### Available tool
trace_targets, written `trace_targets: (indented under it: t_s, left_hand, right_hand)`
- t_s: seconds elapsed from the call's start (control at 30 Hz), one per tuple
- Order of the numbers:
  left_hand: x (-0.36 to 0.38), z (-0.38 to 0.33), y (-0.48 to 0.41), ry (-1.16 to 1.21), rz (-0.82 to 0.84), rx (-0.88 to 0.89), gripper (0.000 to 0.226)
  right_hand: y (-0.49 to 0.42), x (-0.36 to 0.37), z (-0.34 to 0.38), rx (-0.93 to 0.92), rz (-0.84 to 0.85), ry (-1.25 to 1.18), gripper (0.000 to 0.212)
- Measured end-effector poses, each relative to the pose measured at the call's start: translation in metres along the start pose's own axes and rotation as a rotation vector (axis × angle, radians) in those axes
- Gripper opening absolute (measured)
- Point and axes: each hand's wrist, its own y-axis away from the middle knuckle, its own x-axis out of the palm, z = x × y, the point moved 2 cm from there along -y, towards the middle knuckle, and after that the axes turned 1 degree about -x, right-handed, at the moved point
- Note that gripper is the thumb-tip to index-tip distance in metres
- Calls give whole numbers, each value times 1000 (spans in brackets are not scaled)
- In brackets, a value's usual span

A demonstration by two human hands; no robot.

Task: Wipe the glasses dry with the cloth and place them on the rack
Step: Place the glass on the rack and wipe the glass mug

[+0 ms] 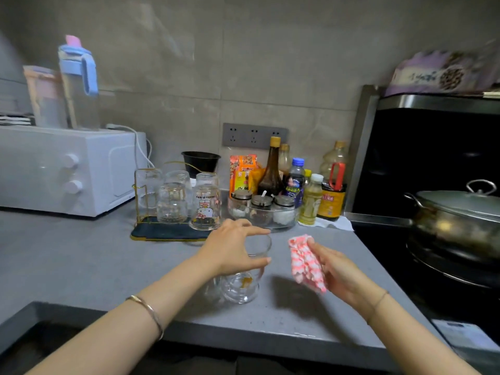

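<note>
The left hand has thumb and fingers curled round a clear glass, holding it above the surface not far from the front edge. The right hand grips the bunched pink-and-white cloth just beside the glass but apart from it, so the wiping seems not yet begun.

Directly under the held glass a second glass stands on the surface. The grip looks like it rests mostly on the fingertips, and if the glass is wet it could slide out once the cloth starts pushing against it. A slip here would drop it onto the glass beneath, or towards the front edge.

The rack stands towards the back edge, near the middle, and already carries several upturned glasses. The printed glass sits at the rack's right end, seemingly at the lip of the dark base. With so little room, setting another in could knock it loose.
</note>
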Motion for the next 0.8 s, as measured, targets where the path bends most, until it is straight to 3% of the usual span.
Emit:
trace_targets:
  t_s: [0.33,0.43,0.47,0.53,0.6,0.7,0.8]
  left_hand:
    - [5,-8,-7,-6,91,-14,69]
    - [-6,-26,8,20,-78,63,83]
    - [-9,-36,18,107,-204,75,88]
    - [-13,-54,43,303,-403,20,72]
    - [-7,-67,59,520,-340,-108,51]
    - [9,-72,70,1022,-175,-235,31]
    - [21,-72,76,1193,-180,-250,19]
  right_hand:
    - [24,2,0,24,1,-93,38]
    - [34,11,1,-23,51,-79,35]
    - [39,15,1,-51,68,-76,33]
    - [49,21,1,-125,78,-64,33]
    - [59,25,-2,-185,58,-85,38]
    - [73,29,-10,-208,72,-90,33]
    - [81,32,-21,-165,94,-112,26]
